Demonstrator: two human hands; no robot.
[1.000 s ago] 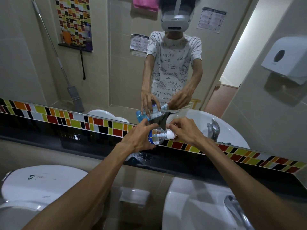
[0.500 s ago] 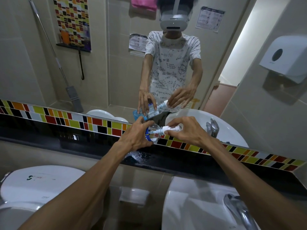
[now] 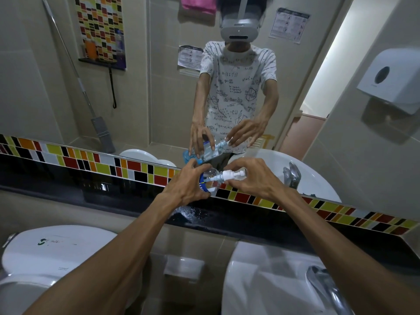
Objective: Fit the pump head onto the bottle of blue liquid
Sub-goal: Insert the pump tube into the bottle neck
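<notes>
A tiled bathroom, seen from above the hands. A black ledge (image 3: pixel 250 221) runs across the view below a wall mirror (image 3: pixel 159 87), with a band of coloured mosaic tiles (image 3: pixel 102 165) between them. A white basin (image 3: pixel 272 280) sits at 5 o'clock, a toilet tank lid (image 3: pixel 52 248) at 8 o'clock, and a paper towel dispenser (image 3: pixel 393 80) on the wall at 2 o'clock.

Just above centre, held in the air over the ledge, is the clear bottle (image 3: pixel 210 181), tipped on its side with its neck pointing to 3 o'clock. The mirror shows blue liquid pooled at its base. The left hand (image 3: pixel 188 185) is wrapped around the bottle's body, fingers curled firmly. The right hand (image 3: pixel 252 180) arches over the white pump head (image 3: pixel 231 175), fingertips pinching near its collar, the other fingers spread loosely. The pump's dip tube is already inside the bottle and the collar meets the neck.

The step in hand appears to be seating and screwing the collar. How far it is threaded cannot be told. The next move likely calls for turning the collar with the right fingers while the left hand keeps the bottle from rotating, then setting it upright to avoid a leak.
</notes>
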